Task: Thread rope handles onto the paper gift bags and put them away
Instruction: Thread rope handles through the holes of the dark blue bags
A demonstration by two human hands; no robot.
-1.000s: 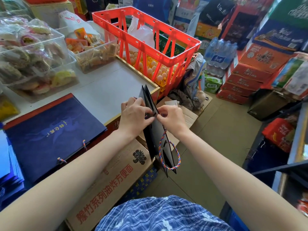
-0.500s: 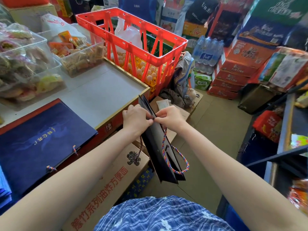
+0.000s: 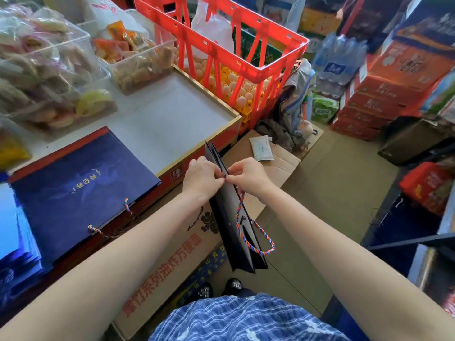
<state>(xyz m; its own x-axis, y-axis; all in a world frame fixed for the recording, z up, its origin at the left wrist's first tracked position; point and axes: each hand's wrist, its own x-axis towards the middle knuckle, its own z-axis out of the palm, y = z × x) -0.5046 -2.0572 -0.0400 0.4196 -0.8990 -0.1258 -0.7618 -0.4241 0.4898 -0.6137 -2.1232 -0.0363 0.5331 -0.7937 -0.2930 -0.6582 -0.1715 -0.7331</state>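
The bag (image 3: 230, 212) has been lowered slightly, pinched at its top edge by the left hand (image 3: 200, 178) and right hand (image 3: 248, 177), where the rope (image 3: 253, 238) could be pulled back out if let slip.

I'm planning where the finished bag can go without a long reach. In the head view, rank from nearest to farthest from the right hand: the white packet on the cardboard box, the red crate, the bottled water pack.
From the right hand:
1. White packet, just beyond the hand, on the flattened cardboard box.
2. Red crate, farther ahead and to the left, beside the counter.
3. Bottled water pack, farthest, ahead and to the right on the floor stacks.
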